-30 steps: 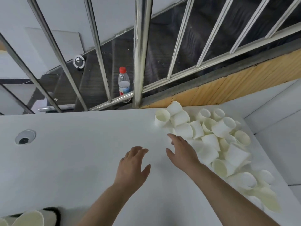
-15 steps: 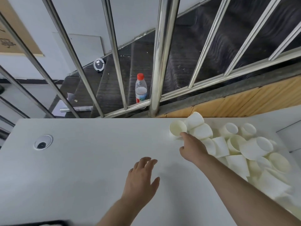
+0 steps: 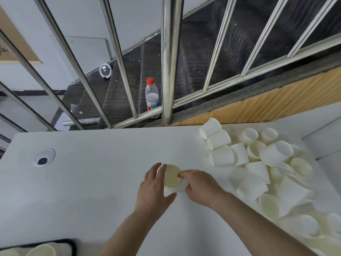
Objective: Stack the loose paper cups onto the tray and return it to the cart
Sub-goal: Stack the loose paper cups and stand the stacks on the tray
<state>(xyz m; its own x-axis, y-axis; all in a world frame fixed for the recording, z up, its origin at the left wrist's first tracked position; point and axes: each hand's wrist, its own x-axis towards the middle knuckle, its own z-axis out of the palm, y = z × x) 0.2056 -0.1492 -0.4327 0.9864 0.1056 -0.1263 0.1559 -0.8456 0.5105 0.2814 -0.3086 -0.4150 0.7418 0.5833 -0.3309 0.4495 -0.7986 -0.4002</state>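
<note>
A white paper cup stands mouth-up on the white table, between both hands. My right hand pinches its rim on the right side. My left hand lies against its left side with fingers straight and the thumb beneath it. A heap of several loose paper cups lies tumbled at the right of the table. At the bottom left corner, the black tray shows its edge, with cups on it.
A steel railing runs along the table's far edge, with dark stairs behind it. A plastic bottle with a red cap stands beyond the railing. A round cable grommet sits in the table at the left.
My right hand took one cup from the near end of the heap and brought it left and toward me. My left hand moved up to meet it.
</note>
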